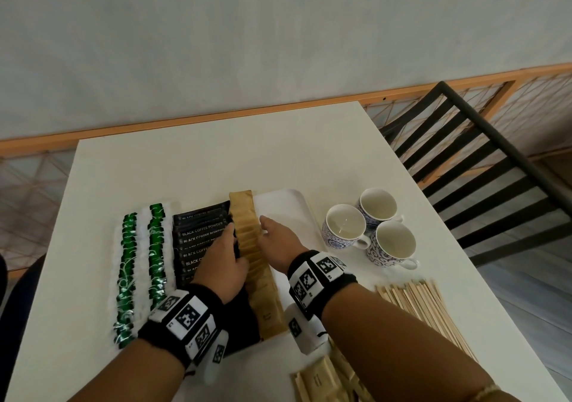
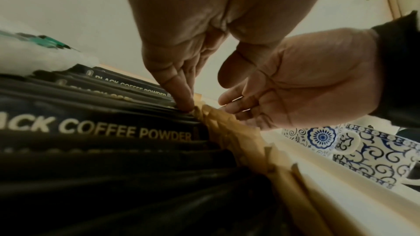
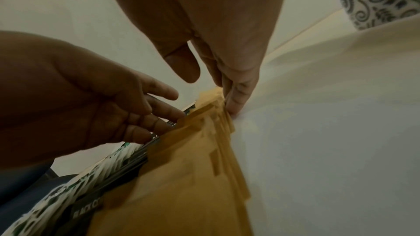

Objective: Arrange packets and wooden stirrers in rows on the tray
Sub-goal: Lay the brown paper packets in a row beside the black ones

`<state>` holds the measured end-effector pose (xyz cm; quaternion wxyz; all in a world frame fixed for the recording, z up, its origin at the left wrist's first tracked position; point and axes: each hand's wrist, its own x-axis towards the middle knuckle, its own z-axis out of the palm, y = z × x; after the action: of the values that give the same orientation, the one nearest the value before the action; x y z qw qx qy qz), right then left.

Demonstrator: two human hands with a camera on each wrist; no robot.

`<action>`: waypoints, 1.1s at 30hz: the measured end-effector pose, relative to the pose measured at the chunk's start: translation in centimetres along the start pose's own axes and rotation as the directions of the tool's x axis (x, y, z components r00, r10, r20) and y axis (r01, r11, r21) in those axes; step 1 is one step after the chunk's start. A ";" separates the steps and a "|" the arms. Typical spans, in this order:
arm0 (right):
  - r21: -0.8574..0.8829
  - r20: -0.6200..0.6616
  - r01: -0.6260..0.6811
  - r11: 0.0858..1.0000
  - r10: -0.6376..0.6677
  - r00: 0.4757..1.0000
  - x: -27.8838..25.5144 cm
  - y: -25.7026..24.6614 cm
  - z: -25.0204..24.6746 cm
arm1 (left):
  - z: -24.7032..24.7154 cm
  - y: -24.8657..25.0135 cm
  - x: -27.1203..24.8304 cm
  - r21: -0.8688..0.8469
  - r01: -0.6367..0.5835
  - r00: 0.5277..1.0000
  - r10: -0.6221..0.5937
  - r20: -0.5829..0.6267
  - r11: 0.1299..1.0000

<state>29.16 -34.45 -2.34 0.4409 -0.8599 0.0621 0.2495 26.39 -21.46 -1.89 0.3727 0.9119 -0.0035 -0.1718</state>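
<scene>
Between both hands' [image 1: 221, 264] [image 1: 278, 244] straight-fingered grip, seemingly touching: brown packet row [image 1: 252, 247].

A white table [image 1: 216, 160] carries a white tray [image 1: 291, 206] near its middle. Three blue-patterned cups [image 1: 370, 226] stand clustered just right of the tray. Wooden stirrers [image 1: 424, 305] lie in a loose bundle toward the near right edge, with brown packets [image 1: 322, 380] beside them at the front.
</scene>
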 end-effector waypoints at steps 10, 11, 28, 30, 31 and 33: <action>-0.033 0.010 0.001 0.999 0.000 1.000 0.7 -0.1 -0.4 | -0.5 -0.3 -0.1 -0.053 0.035 0.999 -0.034 0.015 0.998; -0.047 0.010 0.002 0.999 -0.002 1.000 0.6 0.2 -0.6 | -0.7 -0.6 -0.3 -0.045 0.039 0.999 -0.039 0.005 0.998; -0.754 0.421 0.399 0.521 -0.082 0.903 -15.3 9.0 -0.8 | 2.7 -5.7 -10.6 0.141 -0.227 0.965 0.202 0.170 0.964; -0.791 0.385 0.389 0.473 -0.110 0.916 -15.6 9.7 -0.1 | 3.3 -5.7 -11.2 0.163 -0.221 0.964 0.190 0.187 0.961; -0.800 0.361 0.374 0.469 -0.122 0.925 -15.7 9.8 0.1 | 3.5 -5.6 -11.5 0.176 -0.221 0.963 0.186 0.193 0.959; -0.807 0.328 0.351 0.475 -0.133 0.935 -15.8 9.6 0.4 | 3.8 -5.5 -12.1 0.194 -0.232 0.959 0.190 0.211 0.953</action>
<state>12.13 -41.73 -1.91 -0.0054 -0.9307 -0.2408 0.2753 13.16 -18.50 -4.41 0.2853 0.9208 -0.1557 -0.2157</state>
